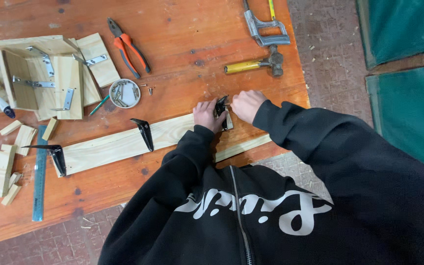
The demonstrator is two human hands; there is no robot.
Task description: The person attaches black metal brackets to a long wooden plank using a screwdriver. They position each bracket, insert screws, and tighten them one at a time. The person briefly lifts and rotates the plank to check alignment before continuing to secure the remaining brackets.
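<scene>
Both hands at the right end of the pale pine plank (119,143), on a black folding bracket (221,109). Left hand (207,115) closed narrow around the bracket's near side, pinning it to the plank face. Right hand (245,104) curled tight at the bracket's far side, fingers pinched together; whether a screw sits between them cannot be told, too small. Bracket upright against the plank near its right end, touching both hands.

Two matching black brackets already on the same plank: one mid-length (145,132), one at the left end (55,154).

Judgement on doing it well: align with the mid bracket's set-back from the plank edge, seat base flat before fixing, hold firm against twist, keep fingertips off the hinge.

Round tin of screws (124,93) near, above the plank. Yellow-handled hammer (253,64) just beyond the hands. Orange pliers (129,48) and steel ruler (39,172) well apart.
</scene>
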